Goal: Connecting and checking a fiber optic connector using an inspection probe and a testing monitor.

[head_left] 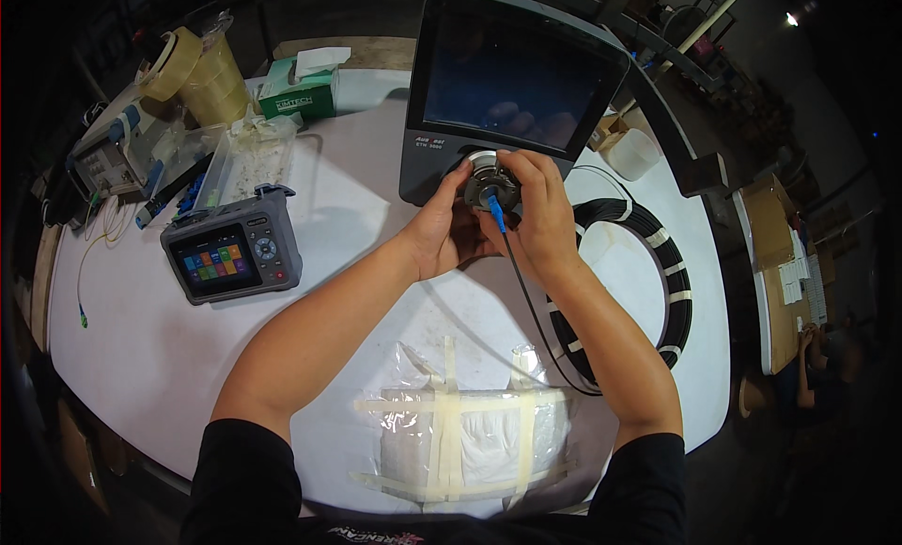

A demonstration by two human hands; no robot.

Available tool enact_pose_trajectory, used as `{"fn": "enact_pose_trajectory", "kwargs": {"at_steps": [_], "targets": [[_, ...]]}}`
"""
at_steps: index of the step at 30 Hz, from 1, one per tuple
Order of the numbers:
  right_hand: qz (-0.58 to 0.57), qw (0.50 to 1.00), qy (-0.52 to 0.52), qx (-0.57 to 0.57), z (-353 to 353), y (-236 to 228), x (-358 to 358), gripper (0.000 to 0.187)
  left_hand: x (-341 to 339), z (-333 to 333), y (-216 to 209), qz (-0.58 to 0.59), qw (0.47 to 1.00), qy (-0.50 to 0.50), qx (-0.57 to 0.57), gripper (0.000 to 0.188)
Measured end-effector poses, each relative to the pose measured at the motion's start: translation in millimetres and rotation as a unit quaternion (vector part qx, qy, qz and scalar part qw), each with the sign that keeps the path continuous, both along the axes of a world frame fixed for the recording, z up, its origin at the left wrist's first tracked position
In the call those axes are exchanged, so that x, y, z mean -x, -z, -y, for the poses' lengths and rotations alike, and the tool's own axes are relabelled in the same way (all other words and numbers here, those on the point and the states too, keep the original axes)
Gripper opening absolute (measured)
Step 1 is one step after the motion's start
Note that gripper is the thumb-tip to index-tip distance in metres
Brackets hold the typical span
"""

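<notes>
I'm watching a round black-and-silver metal fitting (488,176) at the front of a dark-grey, black-screened monitor (503,85), a slim blue plastic connector (496,210) meeting its face.
My left hand (437,227) and right hand (541,211) are clasping opposite sides, some fingers hiding; a thin black cable (520,271) is trailing down toward a banded black coil (678,280) on the white tabletop (357,193); beyond, the room is lying dim.

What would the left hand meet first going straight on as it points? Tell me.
Most likely the round metal fitting; the left hand seems to touch it, though depth is unclear.
</notes>
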State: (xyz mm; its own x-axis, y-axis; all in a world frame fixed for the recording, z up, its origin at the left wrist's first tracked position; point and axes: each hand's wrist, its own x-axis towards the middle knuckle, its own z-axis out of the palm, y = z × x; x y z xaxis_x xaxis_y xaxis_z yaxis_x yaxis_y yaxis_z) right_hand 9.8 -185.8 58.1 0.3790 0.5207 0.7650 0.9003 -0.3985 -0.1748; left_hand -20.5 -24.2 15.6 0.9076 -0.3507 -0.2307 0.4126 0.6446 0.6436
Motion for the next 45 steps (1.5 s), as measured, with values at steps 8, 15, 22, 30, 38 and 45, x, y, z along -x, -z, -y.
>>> {"fn": "enact_pose_trajectory", "kwargs": {"at_steps": [8,15,22,30,38,45], "targets": [[-0.008,1.000,0.002,-0.007,-1.1,1.0,0.0,0.075,2.9,1.0,-5.1,0.004,1.000,-0.018,-0.007,0.070],[-0.001,1.000,0.011,-0.010,-0.8,2.3,-1.0,0.075,-0.3,2.0,-10.2,0.020,0.999,0.006,-0.035,0.082],[-0.022,0.998,0.056,0.008,5.6,4.9,-3.5,0.068,-3.5,-0.6,-14.5,0.008,0.998,0.042,-0.041,0.088],[-0.033,0.999,0.027,-0.009,3.5,3.7,-2.5,0.067,-5.1,-7.1,-4.1,0.018,0.999,0.045,0.001,0.082],[-0.051,0.999,0.014,-0.004,7.5,4.9,-4.0,0.067,-3.7,-4.9,-4.0,0.009,0.998,0.034,0.054,0.075],[-0.074,0.996,0.059,-0.002,6.1,5.5,-1.7,0.065,-3.7,-5.7,-5.4,0.010,0.996,0.037,0.077,0.068]]}}
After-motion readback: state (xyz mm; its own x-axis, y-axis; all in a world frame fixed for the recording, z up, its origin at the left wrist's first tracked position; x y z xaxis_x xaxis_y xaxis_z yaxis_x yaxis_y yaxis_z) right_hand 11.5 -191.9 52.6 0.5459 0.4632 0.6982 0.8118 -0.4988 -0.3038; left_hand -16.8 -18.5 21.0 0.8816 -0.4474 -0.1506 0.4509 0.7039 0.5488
